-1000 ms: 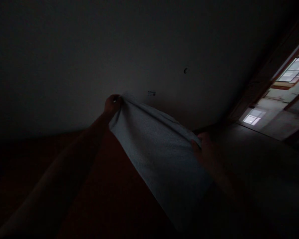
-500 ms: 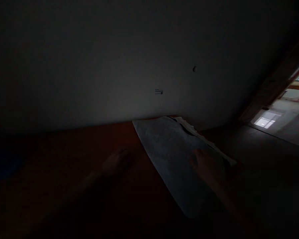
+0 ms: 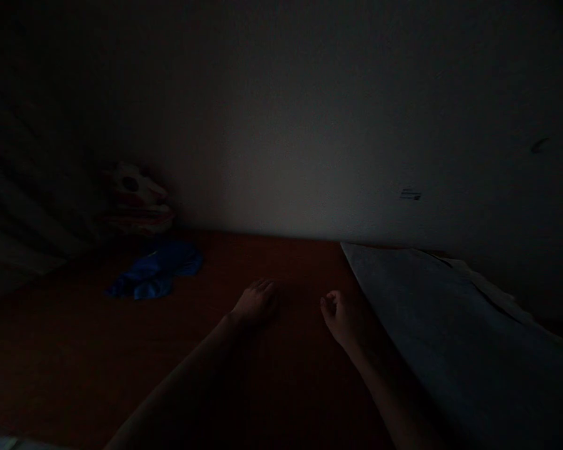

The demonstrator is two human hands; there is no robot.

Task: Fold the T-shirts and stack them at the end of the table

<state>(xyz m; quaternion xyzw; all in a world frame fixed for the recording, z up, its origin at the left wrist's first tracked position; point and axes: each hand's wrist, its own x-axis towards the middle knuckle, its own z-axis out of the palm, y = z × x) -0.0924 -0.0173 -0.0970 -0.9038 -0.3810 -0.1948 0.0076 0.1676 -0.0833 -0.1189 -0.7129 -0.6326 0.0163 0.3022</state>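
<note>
In dim light, my left hand (image 3: 256, 301) is over the reddish-brown table (image 3: 281, 256), its fingers curled downward and their undersides hidden. To its right, my right hand (image 3: 338, 315) is loosely curled, thumb and fingers close together with nothing visible in them. Beside my right hand, a large grey cloth (image 3: 431, 312) lies flat along the table's right side. A crumpled blue cloth (image 3: 157, 269) rests on the table left of my left hand.
Behind the blue cloth sits a red and white bundle (image 3: 138, 200). A pale wall (image 3: 300, 156) with a small label (image 3: 410, 194) rises behind the table. Dark curtain-like folds (image 3: 23, 219) hang at the left.
The view has turned left, bringing the blue cloth and the bundle into sight. My right hand was over the grey cloth and is now left of it, closer to my left hand.
</note>
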